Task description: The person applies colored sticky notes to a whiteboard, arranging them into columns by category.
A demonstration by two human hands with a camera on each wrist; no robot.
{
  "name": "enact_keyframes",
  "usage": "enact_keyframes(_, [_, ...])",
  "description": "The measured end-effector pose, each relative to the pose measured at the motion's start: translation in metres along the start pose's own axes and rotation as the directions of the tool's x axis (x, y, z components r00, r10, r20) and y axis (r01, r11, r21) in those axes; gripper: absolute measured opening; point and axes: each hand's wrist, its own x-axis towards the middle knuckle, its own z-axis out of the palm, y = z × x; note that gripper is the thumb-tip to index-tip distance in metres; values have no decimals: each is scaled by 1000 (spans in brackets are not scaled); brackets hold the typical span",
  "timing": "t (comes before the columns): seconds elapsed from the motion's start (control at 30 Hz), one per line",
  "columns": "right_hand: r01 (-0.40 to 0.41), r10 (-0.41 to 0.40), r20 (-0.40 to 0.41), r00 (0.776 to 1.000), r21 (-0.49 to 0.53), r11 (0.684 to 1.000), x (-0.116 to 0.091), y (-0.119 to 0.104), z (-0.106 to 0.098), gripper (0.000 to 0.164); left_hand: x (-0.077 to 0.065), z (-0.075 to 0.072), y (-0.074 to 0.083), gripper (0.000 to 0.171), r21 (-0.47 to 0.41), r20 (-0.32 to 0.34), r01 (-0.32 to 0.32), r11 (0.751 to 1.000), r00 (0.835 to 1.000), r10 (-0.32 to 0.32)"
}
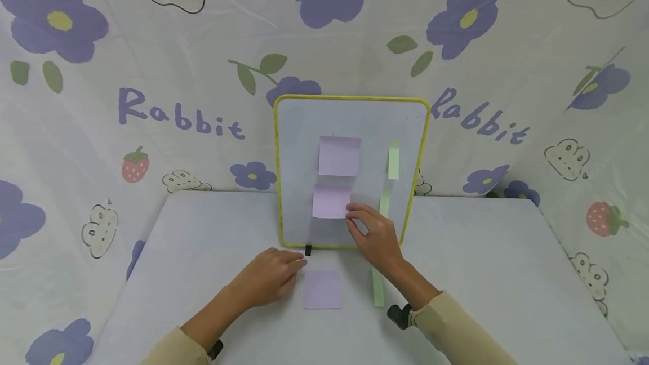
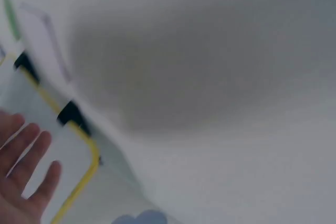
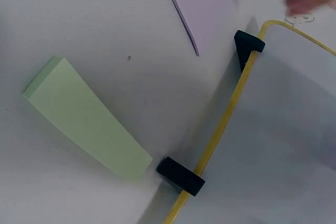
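A whiteboard (image 1: 299, 156) with a yellow rim stands on the table. Two purple sticky notes are on it, an upper one (image 1: 339, 156) and a lower one (image 1: 330, 201). With thumb and fingertips, my right hand (image 1: 377, 235) pinches the lower note's bottom right corner. My left hand (image 1: 269, 276) holds nothing, its fingers loosely extended beside the board's left black foot (image 1: 308, 250). Close to those fingers, a purple sticky pad (image 1: 323, 290) lies on the table. In the left wrist view, spread fingers (image 2: 31, 156) show in front of the board.
Two narrow green notes, an upper one (image 1: 394, 160) and a lower one (image 1: 385, 201), are on the board's right side. A thick green sticky pad (image 3: 86, 119) lies on the white table (image 1: 213, 224), near the right black foot (image 3: 181, 176). Behind hangs a flower-printed cloth (image 1: 203, 66).
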Motion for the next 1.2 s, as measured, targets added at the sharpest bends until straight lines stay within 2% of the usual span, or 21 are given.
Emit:
enact_keyframes(0.03, [3,-3,-2,1000,-1,1000,0,0,0,11,6,-6,-3,26,5,-85,4,1000,996,-3])
enact_keyframes(0.07, [6,-6,-2,1000,-5,1000,0,0,0,11,12,-12,-6,25,12,-168,13,1000,986,-11])
enact_keyframes(0.13, [8,-8,-4,1000,-8,1000,0,0,1,11,24,-23,-11,27,18,-303,37,999,952,-30])
enact_keyframes(0.2, [3,-3,-2,1000,-14,1000,-1,0,1,11,34,-30,-15,34,21,-372,63,998,927,-51])
enact_keyframes(0.23, [-2,2,1,1000,-16,1000,-1,0,1,11,39,-33,-17,38,29,-381,81,996,922,-64])
enact_keyframes(0.33, [-14,15,16,1000,-28,1000,-2,1,1,12,50,-34,-20,48,88,-337,116,989,938,-80])
enact_keyframes(0.43, [-20,21,30,999,-40,999,-3,1,1,12,57,-31,-21,56,168,-265,121,978,961,-73])
enact_keyframes(0.5, [-17,18,33,999,-45,999,-3,1,1,12,61,-29,-21,61,205,-232,114,972,970,-65])
enact_keyframes(0.63, [-11,13,32,999,-49,999,-3,2,2,12,67,-26,-21,63,229,-211,126,965,974,-77])
enact_keyframes(0.8, [-19,21,40,999,-48,999,-4,3,1,12,71,-26,-23,58,244,-180,152,958,978,-109])
enact_keyframes(1.0, [-29,31,48,998,-48,998,-5,3,0,12,73,-24,-26,62,298,-147,126,946,985,-85])
enact_keyframes(1.2, [-19,22,53,998,-60,998,-5,5,0,12,72,-23,-28,65,317,-132,125,940,987,-87])
